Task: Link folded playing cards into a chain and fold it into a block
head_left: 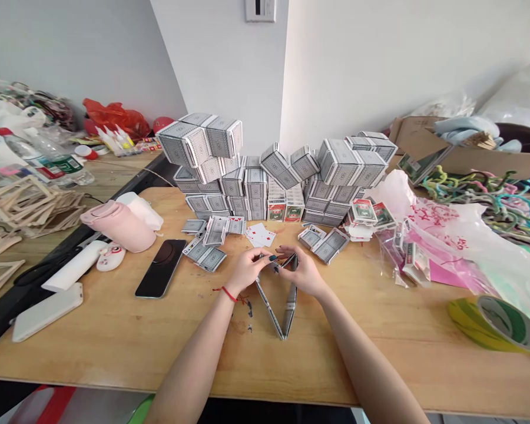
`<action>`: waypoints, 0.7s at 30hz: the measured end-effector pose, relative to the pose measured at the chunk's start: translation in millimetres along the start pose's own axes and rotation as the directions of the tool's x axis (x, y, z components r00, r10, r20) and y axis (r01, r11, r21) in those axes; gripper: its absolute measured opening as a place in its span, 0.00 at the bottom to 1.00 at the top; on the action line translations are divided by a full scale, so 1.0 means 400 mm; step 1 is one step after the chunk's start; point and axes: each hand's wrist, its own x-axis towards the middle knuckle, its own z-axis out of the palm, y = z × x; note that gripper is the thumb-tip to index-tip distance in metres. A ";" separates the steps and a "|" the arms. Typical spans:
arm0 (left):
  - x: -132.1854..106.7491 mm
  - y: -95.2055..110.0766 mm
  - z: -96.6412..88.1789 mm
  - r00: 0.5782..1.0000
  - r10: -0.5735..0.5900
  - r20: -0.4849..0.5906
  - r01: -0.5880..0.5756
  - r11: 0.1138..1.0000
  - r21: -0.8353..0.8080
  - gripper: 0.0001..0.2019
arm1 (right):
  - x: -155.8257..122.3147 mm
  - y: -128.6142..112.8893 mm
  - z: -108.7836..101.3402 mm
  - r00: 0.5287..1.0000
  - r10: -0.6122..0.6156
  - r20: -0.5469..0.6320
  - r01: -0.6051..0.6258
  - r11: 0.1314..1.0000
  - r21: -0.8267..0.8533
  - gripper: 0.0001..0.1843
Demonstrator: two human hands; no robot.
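Pinching with the bare left hand [248, 271] and right hand [308, 274] the upper end of an open, angular loop of folded grey-and-white patterned playing cards [290, 309], just below the picture's centre. Looks thin-walled, tapering to a sharp corner toward the lower edge, crossed midway on the right by a pale band. Encloses tan wooden table [397, 330]; partly hidden at the top by both hands.

Grey card strip [290, 305], sharply bent
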 end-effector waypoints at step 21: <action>-0.004 0.000 0.014 0.994 0.085 -0.065 -0.092 0.990 -0.111 0.15 | 0.000 0.029 0.024 0.986 -0.005 -0.167 0.007 1.000 0.010 0.27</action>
